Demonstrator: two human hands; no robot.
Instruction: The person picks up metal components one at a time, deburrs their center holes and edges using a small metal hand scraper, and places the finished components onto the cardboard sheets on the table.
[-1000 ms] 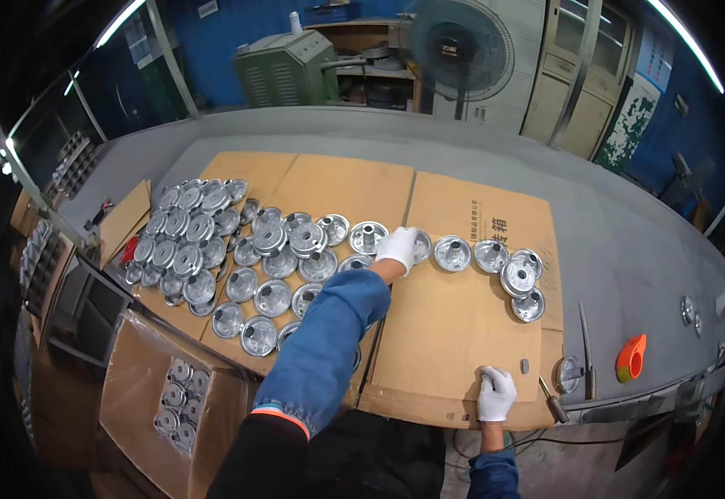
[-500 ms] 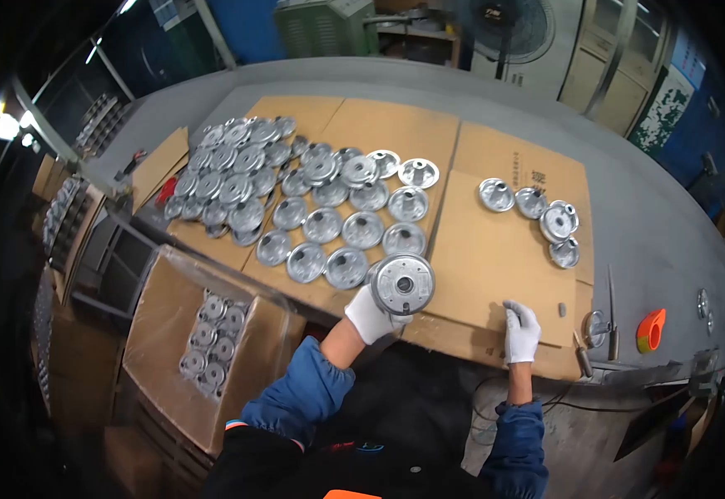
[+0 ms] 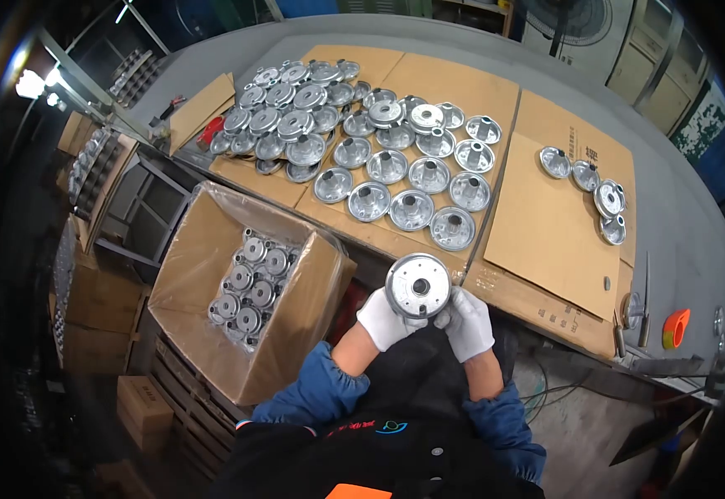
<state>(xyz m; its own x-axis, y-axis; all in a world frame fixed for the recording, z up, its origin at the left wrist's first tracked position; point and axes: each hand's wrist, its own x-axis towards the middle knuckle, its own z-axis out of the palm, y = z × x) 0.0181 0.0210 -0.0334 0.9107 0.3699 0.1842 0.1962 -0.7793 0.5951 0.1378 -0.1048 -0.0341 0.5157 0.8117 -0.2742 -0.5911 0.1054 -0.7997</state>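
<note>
A round silver metal hub casting [image 3: 418, 306] faces up toward me, its flat side drilled with small holes around a dark central bore. My left hand [image 3: 387, 321], in a white glove, grips it from below and the left. The gloved right hand [image 3: 467, 323] has its fingers closed at the lower right rim of the same casting; its fingertips are partly hidden. Beyond both hands, rows of similar castings [image 3: 411, 209] lie on cardboard, some stacked at the left.
Left of me stands a lined cardboard box [image 3: 304, 320] with several castings inside. More castings [image 3: 608, 199] sit on a cardboard sheet [image 3: 537, 241] at the right. An orange tape roll [image 3: 676, 328] and a file-like tool [image 3: 646, 308] lie near the table's right edge.
My right hand has come left from over the cardboard to the casting in my left hand. The casting is now nearer my body, off the table's front edge. The view has shifted.
</note>
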